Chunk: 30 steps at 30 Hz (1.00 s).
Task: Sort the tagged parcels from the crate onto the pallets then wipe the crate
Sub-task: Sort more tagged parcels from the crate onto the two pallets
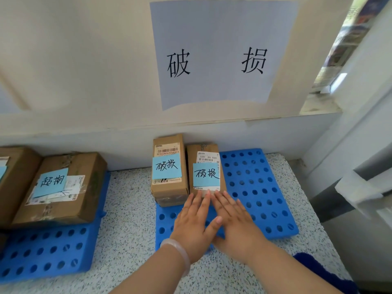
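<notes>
Two small brown parcels stand side by side at the back of the right blue pallet, against the wall. Each carries a light blue handwritten tag. The left parcel is slightly taller; the right parcel is lower. My left hand and my right hand lie flat, fingers together and extended, with the fingertips touching the near end of the right parcel. Neither hand grips anything. A pale bangle sits on my left wrist. The crate is out of view.
A left blue pallet holds a bigger tagged parcel and another parcel at the frame edge. A paper sign hangs on the wall above the right pallet. The floor is speckled. A dark blue fuzzy thing lies at the lower right.
</notes>
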### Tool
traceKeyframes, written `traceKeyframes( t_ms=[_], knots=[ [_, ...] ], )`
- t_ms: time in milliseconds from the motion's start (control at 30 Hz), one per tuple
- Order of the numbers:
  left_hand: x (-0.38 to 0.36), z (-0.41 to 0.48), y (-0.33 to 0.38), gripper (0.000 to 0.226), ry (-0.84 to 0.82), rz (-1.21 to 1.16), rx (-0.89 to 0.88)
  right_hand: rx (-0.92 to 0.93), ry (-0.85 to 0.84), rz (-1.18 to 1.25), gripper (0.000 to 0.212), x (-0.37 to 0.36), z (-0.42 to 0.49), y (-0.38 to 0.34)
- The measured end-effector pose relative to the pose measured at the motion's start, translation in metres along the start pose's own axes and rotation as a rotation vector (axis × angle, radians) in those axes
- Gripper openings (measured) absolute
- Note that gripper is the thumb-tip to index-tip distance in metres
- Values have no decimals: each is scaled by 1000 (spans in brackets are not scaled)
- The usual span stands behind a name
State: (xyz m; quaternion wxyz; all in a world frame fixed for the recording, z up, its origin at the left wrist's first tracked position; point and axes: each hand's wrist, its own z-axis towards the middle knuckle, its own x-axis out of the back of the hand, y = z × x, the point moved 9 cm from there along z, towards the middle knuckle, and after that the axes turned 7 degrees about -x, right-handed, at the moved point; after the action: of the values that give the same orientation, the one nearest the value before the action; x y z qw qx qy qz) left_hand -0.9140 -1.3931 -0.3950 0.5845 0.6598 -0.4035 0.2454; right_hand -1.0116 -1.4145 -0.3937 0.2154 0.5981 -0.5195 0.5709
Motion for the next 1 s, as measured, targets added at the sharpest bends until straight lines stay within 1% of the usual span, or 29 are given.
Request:
traceKeyframes(
  t_ms=[67,200,333,400,467,567,600,667,700,800,900,1000],
  knots=[
    [2,-6,1,103,2,10,-2,-4,42,6,92,7,-10,2],
    [6,-27,15,85,-5,65,-30,-64,84,-15,95,16,-49,10],
    [5,-52,46,62,-45,151,-94,-127,142,-17,99,29,-100,14],
    [1,-66,65,67,-45,208,-146,-186,169,-3,100,34,-131,18],
    [-1,-78,88,74,-36,228,-206,-242,237,2,100,44,-161,18],
    [-8,-95,128,81,-17,263,-331,-308,322,-23,99,53,-206,22],
    [-14,-101,142,82,-19,279,-371,-337,326,-15,99,51,-222,24],
    [-28,-115,170,85,-23,296,-448,-413,361,-21,94,49,-253,31],
    [-37,-122,183,86,-32,304,-486,-466,358,18,92,46,-271,37],
    [-65,-147,224,89,-71,318,-590,-563,383,32,93,42,-326,52],
    [-90,-175,269,91,-103,348,-707,-623,482,43,96,45,-387,69],
    [-120,-201,313,90,-137,338,-819,-714,546,60,92,47,-443,83]
  ],
)
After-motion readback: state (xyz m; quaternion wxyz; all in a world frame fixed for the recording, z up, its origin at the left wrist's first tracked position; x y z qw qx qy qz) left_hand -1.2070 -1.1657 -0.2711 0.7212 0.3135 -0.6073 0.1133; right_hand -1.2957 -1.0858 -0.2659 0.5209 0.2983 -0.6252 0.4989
